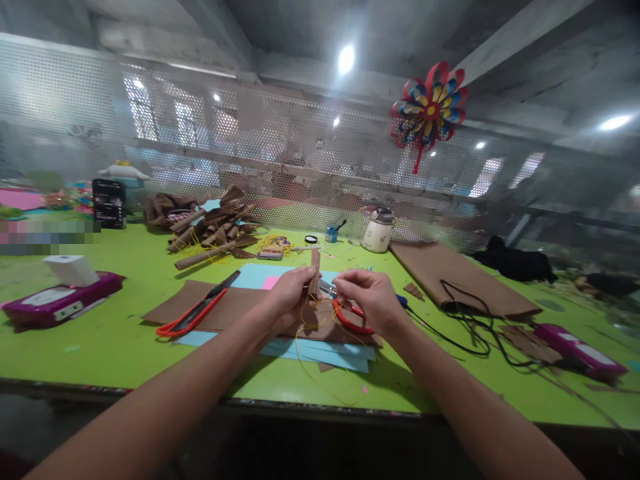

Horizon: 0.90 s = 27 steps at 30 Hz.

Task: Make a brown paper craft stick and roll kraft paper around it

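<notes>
My left hand (299,288) is closed around a narrow strip of folded brown paper (315,267), held upright over the table. My right hand (367,293) is close beside it, thumb and fingers pinched together; what they hold is too small to make out. Thin yellow thread (300,337) hangs in loops below both hands. Under my right hand lie scissors with red handles (353,321), partly covered by it. Brown paper (245,303) and light blue sheets (320,353) lie beneath my hands. Larger red-handled scissors (193,317) rest on the brown paper to the left.
Rolled brown paper pieces (215,227) are heaped at the back left, near a phone (109,203). A white jar (378,231) stands at the back. To the right are a large brown sheet (450,273), a black cable (470,347) and a purple power strip (580,350); another purple strip (65,300) is left.
</notes>
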Motion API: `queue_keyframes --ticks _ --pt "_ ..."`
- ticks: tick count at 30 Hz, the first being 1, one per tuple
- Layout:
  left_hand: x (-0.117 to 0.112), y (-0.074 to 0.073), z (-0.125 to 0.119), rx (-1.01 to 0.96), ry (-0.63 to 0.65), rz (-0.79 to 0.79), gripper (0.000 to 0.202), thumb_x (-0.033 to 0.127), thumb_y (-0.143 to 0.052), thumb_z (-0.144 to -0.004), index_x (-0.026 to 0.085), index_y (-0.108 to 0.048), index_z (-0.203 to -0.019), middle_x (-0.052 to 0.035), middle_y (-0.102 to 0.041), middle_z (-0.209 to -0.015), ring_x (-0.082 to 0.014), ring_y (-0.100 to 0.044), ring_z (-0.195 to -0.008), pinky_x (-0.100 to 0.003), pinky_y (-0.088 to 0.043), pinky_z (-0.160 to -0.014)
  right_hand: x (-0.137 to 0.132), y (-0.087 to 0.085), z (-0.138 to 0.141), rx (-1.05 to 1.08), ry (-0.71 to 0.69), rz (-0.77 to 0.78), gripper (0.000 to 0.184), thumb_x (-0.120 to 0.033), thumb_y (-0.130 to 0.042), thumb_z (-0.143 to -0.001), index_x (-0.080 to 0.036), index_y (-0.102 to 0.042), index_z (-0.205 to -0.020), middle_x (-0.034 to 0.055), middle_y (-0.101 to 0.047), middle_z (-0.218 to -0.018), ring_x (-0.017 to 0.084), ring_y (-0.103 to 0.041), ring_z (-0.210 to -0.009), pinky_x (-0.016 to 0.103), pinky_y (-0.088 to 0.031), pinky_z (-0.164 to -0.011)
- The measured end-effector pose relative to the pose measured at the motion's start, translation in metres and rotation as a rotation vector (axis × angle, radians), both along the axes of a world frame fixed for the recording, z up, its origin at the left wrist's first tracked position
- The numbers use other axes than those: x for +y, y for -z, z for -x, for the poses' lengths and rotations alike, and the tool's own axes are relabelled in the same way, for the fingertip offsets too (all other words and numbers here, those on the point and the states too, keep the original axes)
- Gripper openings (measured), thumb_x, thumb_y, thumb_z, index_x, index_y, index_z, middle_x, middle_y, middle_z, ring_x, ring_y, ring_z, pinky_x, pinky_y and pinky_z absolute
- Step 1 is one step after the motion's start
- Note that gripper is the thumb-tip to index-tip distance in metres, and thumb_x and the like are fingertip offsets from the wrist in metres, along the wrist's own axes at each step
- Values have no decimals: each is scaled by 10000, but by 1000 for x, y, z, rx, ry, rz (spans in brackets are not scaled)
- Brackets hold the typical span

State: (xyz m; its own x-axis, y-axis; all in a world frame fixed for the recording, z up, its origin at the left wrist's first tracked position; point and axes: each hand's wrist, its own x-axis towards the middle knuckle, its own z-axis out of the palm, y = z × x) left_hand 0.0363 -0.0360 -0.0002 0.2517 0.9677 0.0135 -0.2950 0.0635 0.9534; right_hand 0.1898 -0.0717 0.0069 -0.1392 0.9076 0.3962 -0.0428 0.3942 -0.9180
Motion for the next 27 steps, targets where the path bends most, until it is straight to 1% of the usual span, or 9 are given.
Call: queue_keyframes --ticks 2,5,8,10,14,17,21,24,27 --pt "0 -1 1 -40 25 15 148 272 -555 -786 132 -555 -737 4 -538 -539 -103 -511 -452 -201 -356 -427 3 -7 -8 129 -11 33 163 -303 -709 -668 -156 -660 -720 -9 -570 -556 98 -484 -481 249 -389 -468" --pt "0 -2 1 -121 67 12 147 249 -538 -805 123 -556 -731 -2 -540 -546 -98 -509 -460 -208 -396 -473 9 -17 -23 258 50 -12 160 -278 -736 -636 -163 -664 -721 -8 -567 -582 91 -495 -505 236 -390 -461" --pt "-2 -5 0 -173 98 43 134 211 -508 -821 112 -562 -748 -11 -543 -559 -105 -512 -474 -225 -420 -504 16 -25 -38 334 138 -85 179 -266 -753 -613 -162 -660 -723 -12 -560 -593 83 -496 -520 223 -393 -462" --pt "-3 -6 -1 -197 111 57 138 189 -483 -830 107 -562 -752 -17 -541 -564 -112 -513 -485 -231 -421 -506 21 -26 -45 353 168 -103 191 -265 -759 -606 -157 -652 -722 -12 -561 -595 83 -504 -524 216 -391 -459" --pt "-5 -7 -1 -237 205 65 185 194 -445 -851 102 -555 -734 -19 -516 -549 -107 -482 -485 -224 -398 -484 27 -21 -47 289 164 -77 208 -295 -744 -629 -151 -638 -735 -14 -568 -592 82 -512 -514 215 -402 -465" --pt "-6 -5 -1 -223 297 45 222 231 -429 -868 100 -559 -745 -19 -500 -534 -105 -459 -482 -223 -383 -480 25 -13 -36 121 130 -82 220 -338 -712 -664 -147 -629 -734 -8 -583 -582 92 -518 -499 237 -426 -482" --pt "-9 -4 -2 -175 321 -27 193 240 -467 -860 111 -555 -747 -6 -494 -548 -93 -441 -477 -214 -367 -480 18 -7 -18 -47 101 -109 199 -336 -673 -690 -148 -628 -740 -10 -591 -550 101 -520 -477 256 -445 -495" --pt "-10 -5 -2 -159 327 -70 188 249 -484 -861 121 -544 -736 8 -483 -550 -84 -428 -470 -209 -362 -481 15 -6 -12 -43 107 -114 176 -309 -655 -691 -150 -628 -761 -11 -601 -564 108 -543 -498 261 -468 -511" --pt "-9 -5 -2 -161 315 -84 194 275 -488 -866 125 -547 -758 15 -478 -543 -81 -423 -467 -202 -357 -478 16 -7 -14 13 114 -100 211 -286 -661 -683 -137 -634 -832 -3 -616 -607 116 -574 -534 251 -471 -500"
